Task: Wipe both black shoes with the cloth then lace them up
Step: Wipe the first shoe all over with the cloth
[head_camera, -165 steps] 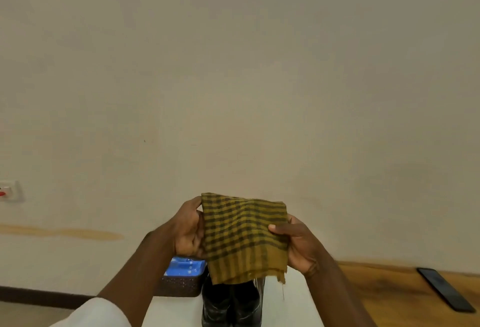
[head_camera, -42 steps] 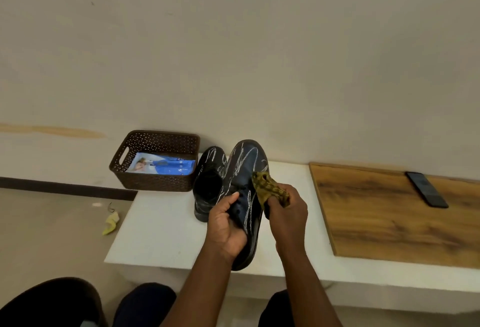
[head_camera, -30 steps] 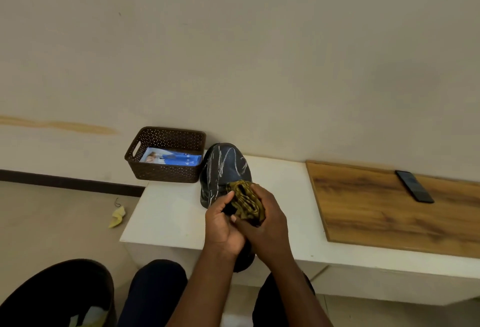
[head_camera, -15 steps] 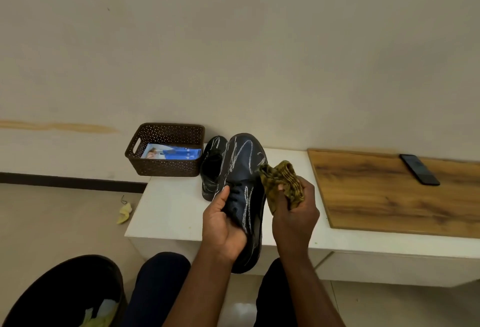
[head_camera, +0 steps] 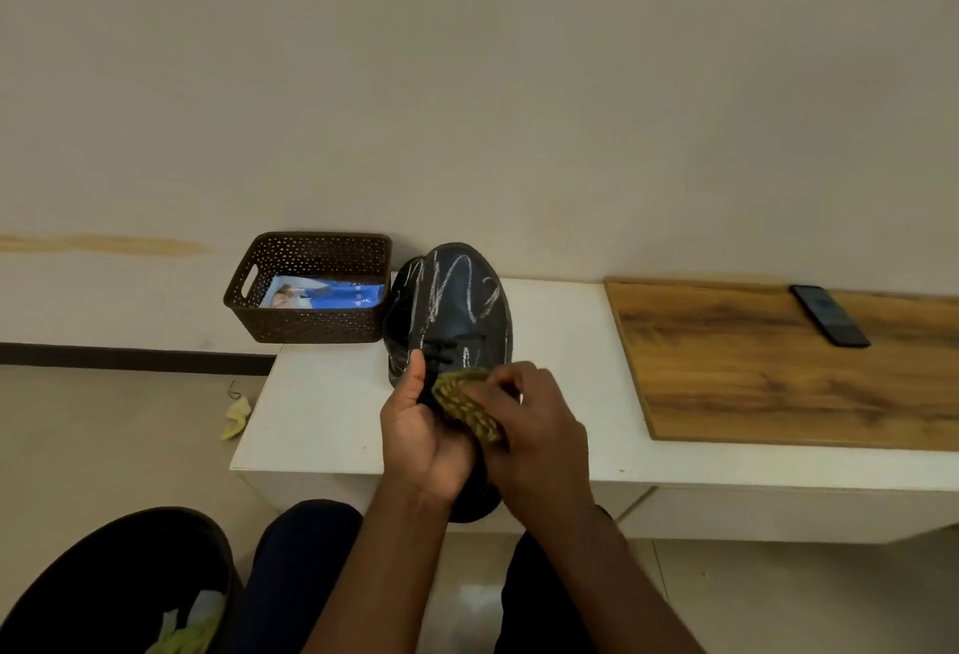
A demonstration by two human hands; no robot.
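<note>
My left hand (head_camera: 423, 438) grips the heel end of a black shoe (head_camera: 462, 305) streaked with white chalk-like marks, its toe pointing away from me above the white bench (head_camera: 322, 409). My right hand (head_camera: 539, 438) presses a bunched yellow-and-black checked cloth (head_camera: 467, 407) onto the shoe near its black laces. The second black shoe (head_camera: 399, 326) stands on the bench just behind and left of the held one, mostly hidden by it.
A brown perforated basket (head_camera: 311, 326) with a blue packet inside stands at the bench's left back. A wooden board (head_camera: 778, 368) covers the right part, a black phone (head_camera: 829, 315) lying on it. A dark bin (head_camera: 104, 586) stands on the floor at lower left, a yellow scrap (head_camera: 236, 417) near the bench.
My right hand has brought the cloth from beside the shoe down onto its upper near the laces. The shoe has turned so its top faces me more.
</note>
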